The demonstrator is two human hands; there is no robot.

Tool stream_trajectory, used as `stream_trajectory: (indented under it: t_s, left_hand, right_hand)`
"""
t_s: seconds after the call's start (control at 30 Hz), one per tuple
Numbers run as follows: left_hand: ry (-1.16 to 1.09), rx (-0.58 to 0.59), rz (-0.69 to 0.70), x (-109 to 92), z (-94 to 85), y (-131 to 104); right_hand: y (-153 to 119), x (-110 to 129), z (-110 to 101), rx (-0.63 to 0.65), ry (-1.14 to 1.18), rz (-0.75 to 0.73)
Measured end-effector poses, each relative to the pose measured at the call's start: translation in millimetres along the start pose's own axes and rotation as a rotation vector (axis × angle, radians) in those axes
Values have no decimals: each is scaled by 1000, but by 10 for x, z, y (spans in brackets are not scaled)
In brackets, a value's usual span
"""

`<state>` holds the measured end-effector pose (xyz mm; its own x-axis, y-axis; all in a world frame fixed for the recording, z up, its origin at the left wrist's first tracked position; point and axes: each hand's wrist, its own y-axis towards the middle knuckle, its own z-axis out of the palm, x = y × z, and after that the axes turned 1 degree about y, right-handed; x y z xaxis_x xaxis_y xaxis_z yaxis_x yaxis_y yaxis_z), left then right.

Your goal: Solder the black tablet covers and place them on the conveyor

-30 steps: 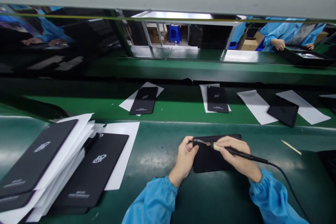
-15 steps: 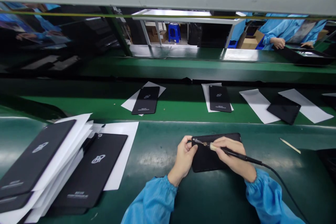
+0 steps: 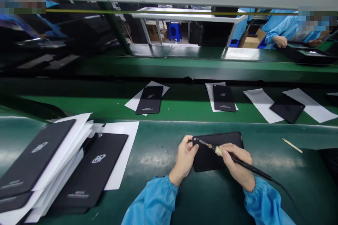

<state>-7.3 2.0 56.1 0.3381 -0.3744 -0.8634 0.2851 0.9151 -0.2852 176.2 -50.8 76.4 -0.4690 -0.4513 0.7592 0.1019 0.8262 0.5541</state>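
Note:
A black tablet back cover [image 3: 211,160] lies on the green bench in front of me. My left hand [image 3: 185,156] pinches its upper left corner between thumb and fingers. In my right hand [image 3: 239,165] is a soldering iron [image 3: 218,150], held like a pen over the cover. Its metal tip points at the upper left corner, close to my left thumb; whether it touches is too small to tell. The iron's black cord trails to the lower right.
At the left, black covers [image 3: 99,168] are stacked with white sheets [image 3: 126,151]. More covers [image 3: 150,100] and sheets rest on the green belt beyond. A thin pointed stick [image 3: 292,145] lies at the right. Across the line, a person's hand [image 3: 280,41] is at a black tray [image 3: 303,53].
My right hand and the iron have shifted slightly right and down, and the tip has drawn back a little from the corner. Covers on the belt have moved slightly right.

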Motion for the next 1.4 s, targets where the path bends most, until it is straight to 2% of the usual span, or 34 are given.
stream_trajectory:
  t_s: [0.6,0.73,0.8,0.87,1.0,1.1,1.17,1.27,1.4]
  left_hand:
    - [2,4,17,13,-20,2]
    - [-4,4,1,25,-25,12]
    - [3,-3,-1,26,-28,21]
    - [18,-15,-7,23,-34,36]
    - [22,-17,-46,7,-50,81]
    - [-1,1,-90,-20,-50,91]
    - [0,-9,-98,-45,-44,87]
    - [20,-41,-89,-87,-34,79]
    - [53,-9,-120,-120,-44,80]
  right_hand:
    - [-17,-17,34,44,70,19]
    - [-3,-80,-115,-86,95,57]
    - [55,-142,-204,-144,33,42]
    - [141,-238,-270,-106,-98,-27]
    - [267,-509,-324,77,-379,-164]
    - [249,-665,-337,175,-431,-142]
    - [221,-708,-370,185,-431,-104]
    - [234,-720,-487,123,-422,-40]
    - [318,-771,-737,-54,-456,70]
